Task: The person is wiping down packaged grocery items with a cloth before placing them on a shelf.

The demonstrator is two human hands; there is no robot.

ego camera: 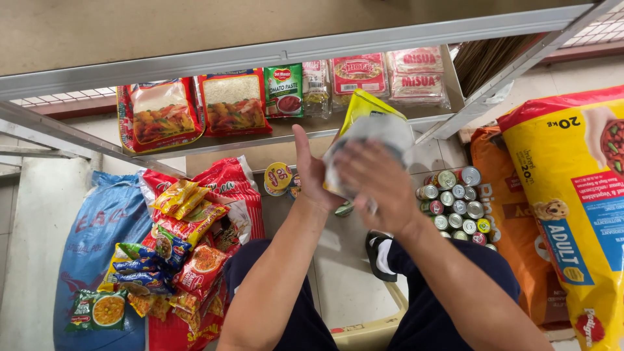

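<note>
Head view, sole camera. Landmark: the metal shelf [286, 130].

Both hands are raised just below the shelf's front edge. The left hand [311, 172] is spread flat against the near side of a yellow and silver pouch [367, 127]; the right hand [377, 179] is pressed over its face, fingers curled round it. The pouch is clamped between the two palms, clear of any surface, its yellow top overlapping the shelf edge. Motion blur hides finer detail of the grip.

On the shelf: two red rice packs [195, 107], a green tomato paste sachet [284, 91], clear noodle packets [390, 78]. Below the shelf, left: a heap of noodle packets [175, 253] on sacks. Below, right: a cluster of small cans [455, 205] and a yellow dog food bag [572, 208].

Judged progress: the pouch is in hand, not yet shelved; floor stock remains.
</note>
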